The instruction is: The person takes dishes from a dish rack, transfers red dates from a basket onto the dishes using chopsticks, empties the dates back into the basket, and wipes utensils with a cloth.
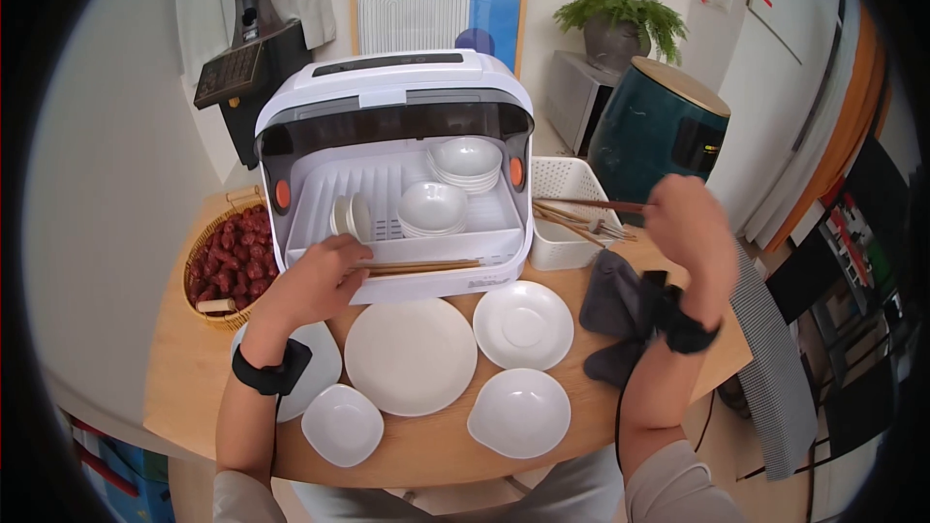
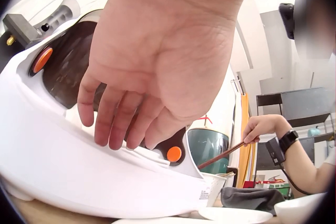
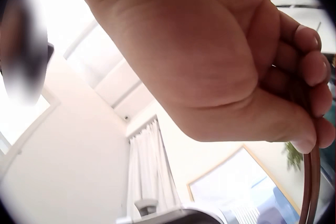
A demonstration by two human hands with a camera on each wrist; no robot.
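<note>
My right hand (image 1: 693,232) pinches dark brown chopsticks (image 1: 603,203) between thumb and fingers, their far end over a white perforated basket (image 1: 562,254) of lighter sticks. Two dark sticks (image 3: 310,187) show in the right wrist view. My left hand (image 1: 325,281) is at the front edge of the white dish cabinet (image 1: 499,281), its fingers loosely extended in the left wrist view. Beside its fingertips, wooden chopsticks (image 1: 426,267) lie in the cabinet's front compartment; whether they touch is unclear. Behind are stacked bowls (image 1: 433,208) and small upright dishes (image 1: 358,217).
Plates (image 1: 411,356) and shallow dishes (image 1: 519,413) stand before the cabinet. A basket of red dates (image 1: 237,257) is at the left. Dark cloth (image 1: 612,305) lies near my right forearm; a green bin-like appliance (image 1: 644,126) stands behind the white basket.
</note>
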